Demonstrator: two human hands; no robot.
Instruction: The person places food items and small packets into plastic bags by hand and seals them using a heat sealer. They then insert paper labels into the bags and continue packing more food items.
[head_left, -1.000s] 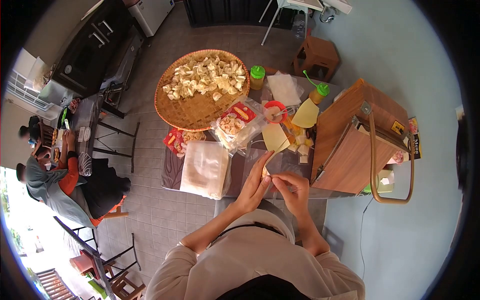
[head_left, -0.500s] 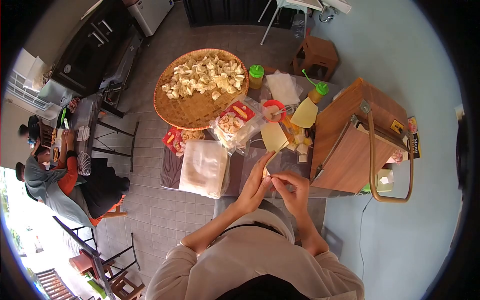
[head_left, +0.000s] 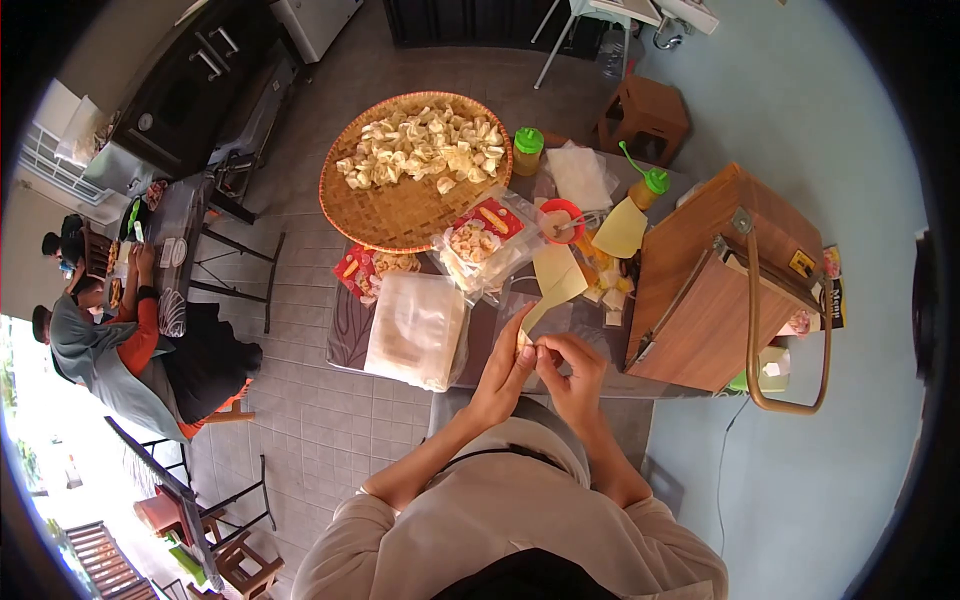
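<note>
In the head view my left hand (head_left: pixel 500 380) is closed around a small, pale wonton wrapper (head_left: pixel 525 340), partly hidden by the fingers. My right hand (head_left: pixel 573 378) pinches the wrapper's edge with thumb and fingertips. Just beyond the left fingertips, a pale yellow sheet (head_left: pixel 560 275) lies on the table, one strip reaching toward my hands. Left of it are a clear bag with a red label (head_left: pixel 485 240) and a stack of clear plastic bags (head_left: pixel 415 330). A round woven tray (head_left: pixel 385 215) holds many folded wontons (head_left: pixel 425 145).
A red bowl (head_left: pixel 562 222) with a spoon, a green-capped bottle (head_left: pixel 527 152) and another green-topped bottle (head_left: pixel 650 187) stand farther back. At right is a wooden box (head_left: pixel 715 290) with a curved handle. People sit at another table (head_left: pixel 190 215) on the left.
The view has shifted slightly. My hands stay together at the wrapper, with small finger movements; more of the pale yellow strip now shows beyond the left fingertips.
</note>
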